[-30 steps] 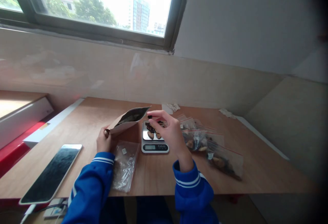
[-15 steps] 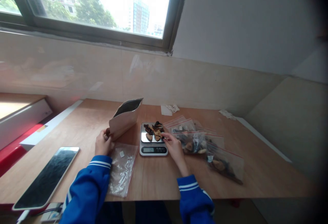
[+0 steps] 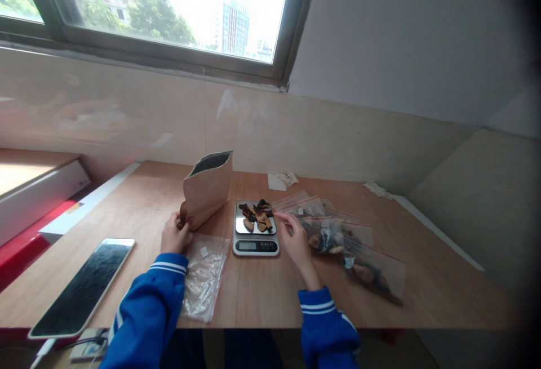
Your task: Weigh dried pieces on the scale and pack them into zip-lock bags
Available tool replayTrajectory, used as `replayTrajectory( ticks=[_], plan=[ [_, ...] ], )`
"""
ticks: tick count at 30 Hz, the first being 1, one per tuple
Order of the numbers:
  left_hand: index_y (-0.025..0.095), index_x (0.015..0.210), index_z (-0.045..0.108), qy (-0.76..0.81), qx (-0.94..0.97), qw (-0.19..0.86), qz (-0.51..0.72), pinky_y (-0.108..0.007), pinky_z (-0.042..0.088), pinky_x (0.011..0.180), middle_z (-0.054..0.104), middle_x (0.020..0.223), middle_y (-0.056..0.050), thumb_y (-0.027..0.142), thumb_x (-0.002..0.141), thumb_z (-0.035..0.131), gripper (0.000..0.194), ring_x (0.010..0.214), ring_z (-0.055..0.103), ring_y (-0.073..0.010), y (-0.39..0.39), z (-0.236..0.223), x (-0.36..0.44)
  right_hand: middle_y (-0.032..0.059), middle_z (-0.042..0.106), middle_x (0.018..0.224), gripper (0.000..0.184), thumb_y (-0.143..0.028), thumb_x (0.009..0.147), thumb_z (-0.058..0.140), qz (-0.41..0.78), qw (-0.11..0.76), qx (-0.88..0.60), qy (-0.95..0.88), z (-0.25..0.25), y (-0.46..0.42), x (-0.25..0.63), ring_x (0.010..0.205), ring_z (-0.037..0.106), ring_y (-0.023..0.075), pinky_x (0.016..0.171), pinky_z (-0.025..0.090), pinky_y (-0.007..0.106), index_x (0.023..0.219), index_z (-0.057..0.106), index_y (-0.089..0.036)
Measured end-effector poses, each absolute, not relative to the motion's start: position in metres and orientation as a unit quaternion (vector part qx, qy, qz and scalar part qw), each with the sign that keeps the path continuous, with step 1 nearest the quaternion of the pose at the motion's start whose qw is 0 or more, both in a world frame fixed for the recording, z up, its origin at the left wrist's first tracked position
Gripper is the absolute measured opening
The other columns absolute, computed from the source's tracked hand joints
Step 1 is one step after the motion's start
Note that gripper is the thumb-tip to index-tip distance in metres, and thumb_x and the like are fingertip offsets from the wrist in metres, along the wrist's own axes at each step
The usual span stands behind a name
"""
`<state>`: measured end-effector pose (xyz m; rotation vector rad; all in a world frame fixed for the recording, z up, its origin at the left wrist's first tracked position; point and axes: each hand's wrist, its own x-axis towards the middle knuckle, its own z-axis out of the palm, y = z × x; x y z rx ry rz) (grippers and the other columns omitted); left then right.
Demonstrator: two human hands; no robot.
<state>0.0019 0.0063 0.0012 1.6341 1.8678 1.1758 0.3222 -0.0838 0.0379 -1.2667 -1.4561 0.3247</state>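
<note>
Wood-grain tabletop (image 3: 262,301); curled dried slices (image 3: 262,220), dark-rimmed, tan inside, sit mid-table on shiny square-topped scale (image 3: 256,247). From scale: right hand (image 3: 295,240) at 3 o'clock, fingers loosely parted; left hand (image 3: 174,235) at 9, gripping creased kraft bag (image 3: 208,191) (10 o'clock, mouth gaping). Clear zip bags (image 3: 324,236), 3-4 o'clock.

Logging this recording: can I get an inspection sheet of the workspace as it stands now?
Surface: wood-toned table, far edge by the wall.
Job's things: scale bearing dried slices, readout illegible; paper bag, mouth open; flat clear bag; filled zip bags, right of the scale.
Clutter: phone, left; crumpled papers, far side.
Grips: left grip holds the paper bag low down; right grip beside the scale, nothing visibly held.
Cables: white cable at the phone; black cable at a white box.
Surroundings: window above; red object, left.
</note>
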Motion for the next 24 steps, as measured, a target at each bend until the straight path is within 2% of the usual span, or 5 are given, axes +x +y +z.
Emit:
replayTrajectory(
  ticks=[5,8,18,21,24],
  plan=[
    [0.02,0.104,0.061,0.638,0.583,0.232,0.447,-0.031,0.049,0.075,0.069,0.089,-0.005,0.034,0.069,0.056,0.038,0.084,0.064,-0.0221,0.0,0.004,0.006,0.006,0.066,0.107,0.025,-0.019,0.091,0.044,0.134,0.582,-0.466,-0.652,0.097,-0.09,0.297,0.104,0.06,0.0181,0.095,0.047,0.034,0.106,0.064,-0.022],
    [0.019,0.106,0.061,0.604,0.593,0.248,0.47,-0.033,0.05,0.082,0.069,0.099,-0.007,0.031,0.069,0.055,0.04,0.094,0.064,-0.0234,0.001,0.001,0.005,0.0052,0.065,0.108,0.026,-0.016,0.092,0.043,0.12,0.534,-0.43,-0.718,0.12,-0.088,0.281,0.105,0.059,0.0175,0.094,0.047,0.033,0.105,0.064,-0.023],
    [0.019,0.106,0.061,0.574,0.626,0.213,0.483,-0.037,0.046,0.096,0.067,0.111,-0.01,0.033,0.072,0.055,0.038,0.108,0.061,-0.0261,0.003,-0.001,0.005,0.0096,0.068,0.09,0.024,-0.013,0.088,0.047,-0.031,0.282,-0.508,-0.813,0.137,-0.08,0.261,0.09,0.06,0.024,0.086,0.046,0.038,0.098,0.069,-0.019],
    [0.019,0.107,0.06,0.576,0.625,0.216,0.481,-0.037,0.046,0.095,0.066,0.112,-0.01,0.034,0.072,0.055,0.038,0.108,0.061,-0.0258,0.003,-0.003,0.005,0.0088,0.07,0.088,0.025,-0.01,0.087,0.047,0.009,0.264,-0.493,-0.829,0.139,-0.079,0.251,0.094,0.062,0.0241,0.088,0.045,0.036,0.092,0.07,-0.02],
    [0.019,0.108,0.06,0.572,0.624,0.222,0.483,-0.037,0.046,0.095,0.066,0.114,-0.01,0.034,0.073,0.056,0.038,0.109,0.061,-0.0254,0.004,-0.005,0.005,0.006,0.072,0.097,0.022,-0.018,0.087,0.051,0.077,0.288,-0.463,-0.835,0.126,-0.068,0.244,0.099,0.063,0.0217,0.091,0.045,0.032,0.096,0.071,-0.022]
  ],
)
